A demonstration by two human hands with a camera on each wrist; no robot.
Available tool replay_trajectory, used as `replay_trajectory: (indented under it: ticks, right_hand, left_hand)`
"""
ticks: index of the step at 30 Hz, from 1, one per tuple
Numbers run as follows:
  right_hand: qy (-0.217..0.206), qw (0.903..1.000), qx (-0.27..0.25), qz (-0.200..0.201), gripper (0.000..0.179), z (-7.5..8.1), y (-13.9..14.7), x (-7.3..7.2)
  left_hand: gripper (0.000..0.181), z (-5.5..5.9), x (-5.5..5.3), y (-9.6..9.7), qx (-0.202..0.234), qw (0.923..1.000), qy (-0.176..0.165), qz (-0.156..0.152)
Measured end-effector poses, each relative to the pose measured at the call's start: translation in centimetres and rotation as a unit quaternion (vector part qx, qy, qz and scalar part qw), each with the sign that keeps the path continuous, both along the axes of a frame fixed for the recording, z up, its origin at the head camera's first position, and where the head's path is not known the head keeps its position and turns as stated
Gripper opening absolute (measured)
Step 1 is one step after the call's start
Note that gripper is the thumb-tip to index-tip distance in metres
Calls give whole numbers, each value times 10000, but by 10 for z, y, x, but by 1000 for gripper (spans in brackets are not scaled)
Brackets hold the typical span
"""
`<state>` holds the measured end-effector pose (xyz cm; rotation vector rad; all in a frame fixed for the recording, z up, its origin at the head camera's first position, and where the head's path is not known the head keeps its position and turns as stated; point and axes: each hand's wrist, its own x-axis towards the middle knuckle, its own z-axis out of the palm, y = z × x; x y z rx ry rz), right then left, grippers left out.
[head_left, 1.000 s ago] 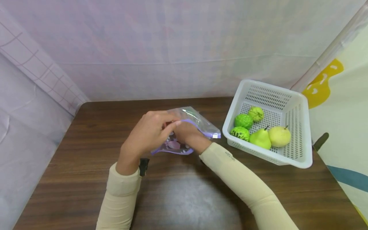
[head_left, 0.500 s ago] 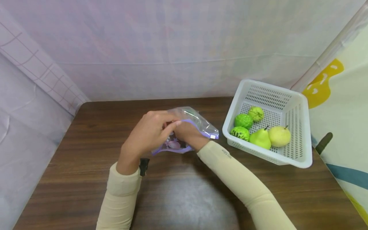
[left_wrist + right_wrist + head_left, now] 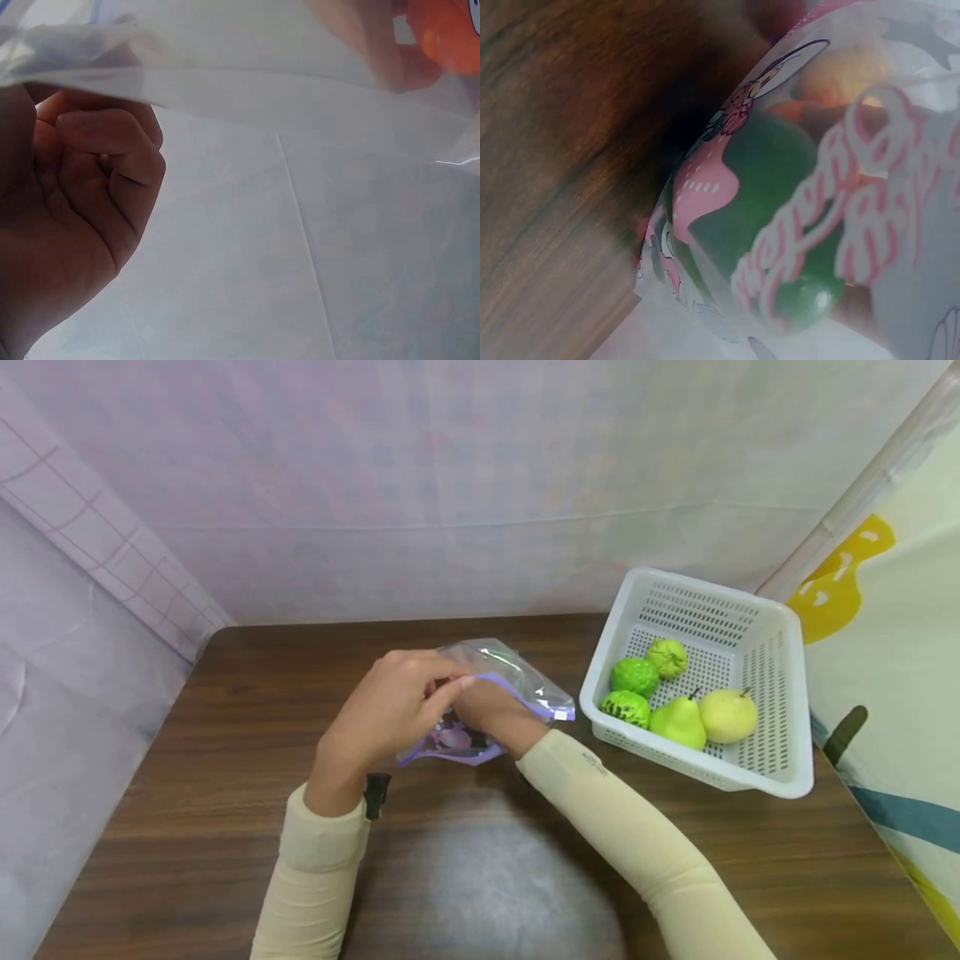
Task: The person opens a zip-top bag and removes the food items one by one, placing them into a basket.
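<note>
My left hand (image 3: 393,702) pinches the upper edge of a clear zip bag (image 3: 506,664) with purple trim and a white slider, its other fingers curled in the left wrist view. Through the bag's mouth reaches my right hand (image 3: 491,706), fingers hidden in the head view. The left wrist view shows its fingers (image 3: 367,45) through the plastic, curled against an orange round thing (image 3: 446,34). In the right wrist view, a smooth green thing (image 3: 772,195) lies behind the bag's pink print, with orange and yellow patches above it.
To the right stands a white perforated basket (image 3: 797,693) holding a green pear (image 3: 678,722), a pale yellow round fruit (image 3: 727,717) and several small green ones (image 3: 635,677). The dark wooden table (image 3: 210,735) ends at a white curtain (image 3: 450,510).
The bag's slider end shifts slightly left, then back right, and my right forearm moves a little left. My left hand keeps its grip in place; the basket stays put.
</note>
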<state>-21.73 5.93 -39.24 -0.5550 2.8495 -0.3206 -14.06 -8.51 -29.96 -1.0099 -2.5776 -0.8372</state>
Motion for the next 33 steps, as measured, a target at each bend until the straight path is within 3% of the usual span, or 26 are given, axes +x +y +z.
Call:
replay_trajectory:
  ticks: [9,16,22,25,29,31,33]
  right_hand:
    - [125,9962,775,369,32,9,-6,11]
    - [405,9907,1179,551,52,17,-13,20]
    - [460,9879,1368,561,32,28,-14,30]
    - [902,9825,1428,786,29,32,-11,39]
    - [1826,9649,1448,1207,32,34,-5,49]
    - [2054,9594,1437,1290,32,36,-3,53]
    - [2027,9594,1459,1312,32,38,-2,57]
  left_hand:
    - [22,1,0,0,21,10000,-48,-27]
    - [22,2,1,1,-12,10000,-26,41]
    - [20,2,0,0,-17,10000,1,54]
    - [20,2,0,0,-32,10000,10,69]
    - [19,2,0,0,-22,10000,-15,74]
    - [19,2,0,0,-7,10000,-22,61]
    - [19,2,0,0,16,10000,-27,37]
